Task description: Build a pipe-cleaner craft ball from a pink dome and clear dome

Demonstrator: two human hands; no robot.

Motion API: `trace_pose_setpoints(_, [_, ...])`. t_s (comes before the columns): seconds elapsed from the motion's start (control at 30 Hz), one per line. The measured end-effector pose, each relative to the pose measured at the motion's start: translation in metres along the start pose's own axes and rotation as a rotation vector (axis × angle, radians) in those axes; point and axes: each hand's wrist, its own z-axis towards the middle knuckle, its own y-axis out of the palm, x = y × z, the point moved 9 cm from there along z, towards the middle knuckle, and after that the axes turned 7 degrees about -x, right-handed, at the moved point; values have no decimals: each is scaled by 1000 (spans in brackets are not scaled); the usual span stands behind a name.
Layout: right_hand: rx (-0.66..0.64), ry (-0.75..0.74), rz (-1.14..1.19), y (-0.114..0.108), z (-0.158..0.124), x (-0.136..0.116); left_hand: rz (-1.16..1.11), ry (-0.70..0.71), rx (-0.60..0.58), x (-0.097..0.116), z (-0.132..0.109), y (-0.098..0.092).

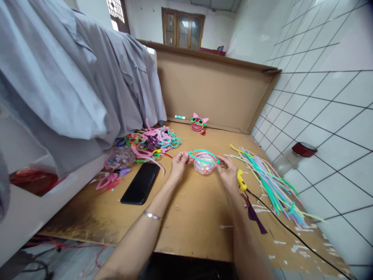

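A teal pipe cleaner (201, 151) bent into a pointed oval loop stretches between my two hands. My left hand (180, 163) pinches its left point, and my right hand (229, 173) pinches its right point. Just below and behind the loop sits a clear round plastic bowl (204, 168) with a pink rim and some coloured bits showing inside. Close to my right hand lies a yellow glue gun (241, 181) with a black cord, partly hidden by the hand.
Loose pipe cleaners (268, 182) lie at right; a tangled colourful pile (151, 140) sits at left. A black phone (140, 183), purple tassel (256, 218), glass jar (291, 157), glue stick (180, 117) and finished animal-faced craft (198, 122) surround the hands. A cardboard wall (210, 85) bounds the back.
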Motion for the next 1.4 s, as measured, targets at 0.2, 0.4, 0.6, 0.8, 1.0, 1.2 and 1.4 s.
trace_pose_setpoints(0.2, [-46,-101,-134,3,-4,-17,-61,-13,10,0,3,-4])
trace_pose_setpoints(0.4, [-91,-175,-220,8,-7,-24,-82,-22,22,-1,4,-6])
trace_pose_setpoints(0.6, [-58,-118,-109,7,-7,-21,-57,2,35,-2,7,-11])
trace_pose_setpoints(0.8, [3,133,297,10,-4,12,-63,28,39,5,9,-14])
trace_pose_setpoints(1.0, [-89,266,549,27,-8,18,-143,47,21,10,10,-12])
trace_pose_setpoints(1.2, [-67,153,273,18,-5,10,-50,78,26,21,8,-11])
trace_pose_setpoints(1.4, [130,-447,-614,16,-31,-72,191,176,-219,44,-13,29])
